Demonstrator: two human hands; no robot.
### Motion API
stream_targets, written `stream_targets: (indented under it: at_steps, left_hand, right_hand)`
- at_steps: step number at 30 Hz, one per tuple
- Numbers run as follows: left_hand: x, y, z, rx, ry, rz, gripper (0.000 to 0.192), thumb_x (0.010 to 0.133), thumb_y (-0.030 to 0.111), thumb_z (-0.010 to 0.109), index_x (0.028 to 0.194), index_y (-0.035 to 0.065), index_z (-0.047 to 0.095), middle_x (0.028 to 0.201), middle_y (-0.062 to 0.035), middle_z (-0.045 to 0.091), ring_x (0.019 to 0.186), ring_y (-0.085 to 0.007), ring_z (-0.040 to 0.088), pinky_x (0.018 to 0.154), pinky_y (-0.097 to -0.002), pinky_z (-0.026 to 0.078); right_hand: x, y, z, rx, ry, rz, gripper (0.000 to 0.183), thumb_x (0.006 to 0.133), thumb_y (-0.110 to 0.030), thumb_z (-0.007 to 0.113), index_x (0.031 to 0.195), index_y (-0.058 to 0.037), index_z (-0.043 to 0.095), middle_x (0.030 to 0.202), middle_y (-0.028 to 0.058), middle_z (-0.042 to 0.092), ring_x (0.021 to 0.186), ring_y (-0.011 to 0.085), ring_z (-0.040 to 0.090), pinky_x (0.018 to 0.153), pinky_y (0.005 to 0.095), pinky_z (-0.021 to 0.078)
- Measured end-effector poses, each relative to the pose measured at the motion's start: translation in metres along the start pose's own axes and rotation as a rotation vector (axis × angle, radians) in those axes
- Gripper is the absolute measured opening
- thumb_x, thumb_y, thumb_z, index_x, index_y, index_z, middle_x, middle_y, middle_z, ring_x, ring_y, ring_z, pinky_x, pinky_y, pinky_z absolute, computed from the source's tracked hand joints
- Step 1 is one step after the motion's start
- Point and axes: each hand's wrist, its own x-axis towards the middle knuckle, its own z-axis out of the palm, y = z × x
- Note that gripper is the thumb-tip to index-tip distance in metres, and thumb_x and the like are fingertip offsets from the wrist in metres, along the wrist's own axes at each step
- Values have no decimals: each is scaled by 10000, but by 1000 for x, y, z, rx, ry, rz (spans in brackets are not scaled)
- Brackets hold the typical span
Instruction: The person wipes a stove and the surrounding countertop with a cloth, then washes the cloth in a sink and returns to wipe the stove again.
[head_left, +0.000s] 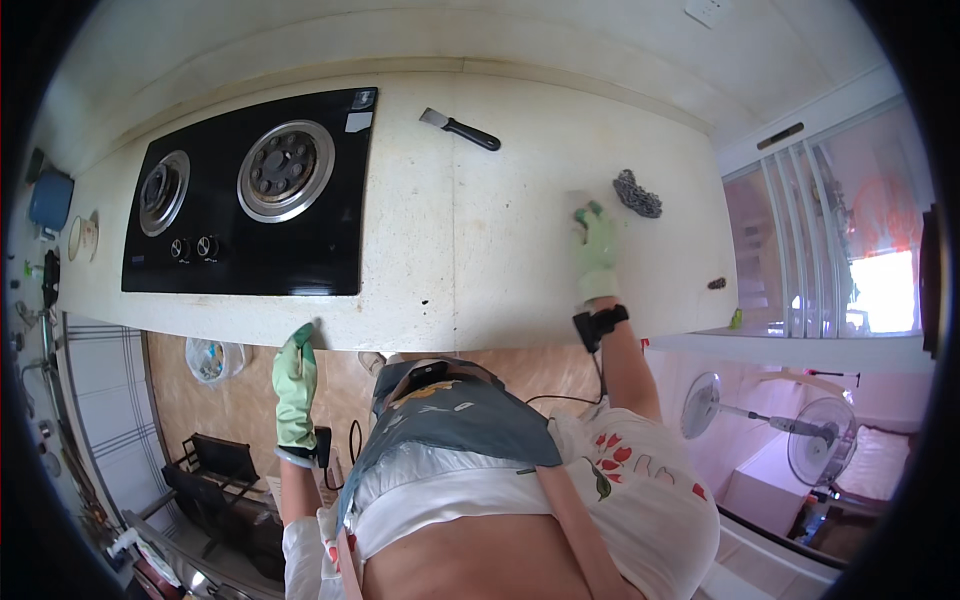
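Observation:
My right hand (598, 244), in a light green rubber glove with darker fingertips, reaches over the white countertop (517, 262), palm down. A pale patch shows at its fingertips; whether something lies under them I cannot tell. Just right of those fingers lies a steel wool scourer (637, 195). My left hand (295, 382) wears a matching glove. Its fingertips rest at the counter's front edge, below the gas hob, and I see nothing held in it. A scraper (460, 129) with a black handle and metal blade lies farther back on the counter.
A black two-burner gas hob (330, 247) is set into the counter at left. A cup (82, 238) stands beyond it. At right are a small dark scrap (717, 283) and a sliding glass window (787, 240). A plastic-lined bin (215, 360) and a black rack (217, 480) stand on the floor.

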Motion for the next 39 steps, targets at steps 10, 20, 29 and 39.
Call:
stream_targets:
  at_steps: [10, 20, 29, 39]
  left_hand:
    - [-68, -1, 34, -580, -427, -631, 386, 983, 293, 488, 1152, -35, 597, 932, -122, 679, 862, -184, 652, 785, -283, 515]
    - [-22, 41, 127, -764, -801, -70, 419, 991, 312, 481, 1213, -41, 520, 1098, -148, 625, 984, -234, 638, 870, -357, 546]
    - [-30, 29, 164, -1787, -765, -927, 491, 1036, 305, 292, 1386, -37, 335, 1360, -235, 445, 1209, -323, 507, 1031, -410, 443]
    - [-16, 39, 182, -222, -942, 219, 440, 959, 288, 464, 1361, 108, 463, 1403, -54, 471, 1276, -214, 443, 1069, -353, 344]
  right_hand:
    - [46, -75, 87, -243, -228, -288, 408, 772, -80, 546, 1170, -132, 616, 1122, 119, 609, 1040, 337, 525, 886, 415, 431]
    - [-42, -101, 8, 1158, -449, 420, 311, 924, -110, 534, 1232, -96, 577, 1124, 11, 636, 735, 63, 543, 583, 180, 432]
    - [-32, 109, -84, -298, 143, 396, 347, 932, -257, 519, 1199, -49, 594, 1200, 154, 600, 952, 270, 600, 787, 389, 490]
    - [-7, -64, 17, 366, -372, 61, 210, 796, -193, 591, 916, -22, 611, 1061, 161, 619, 901, 341, 590, 781, 412, 479]
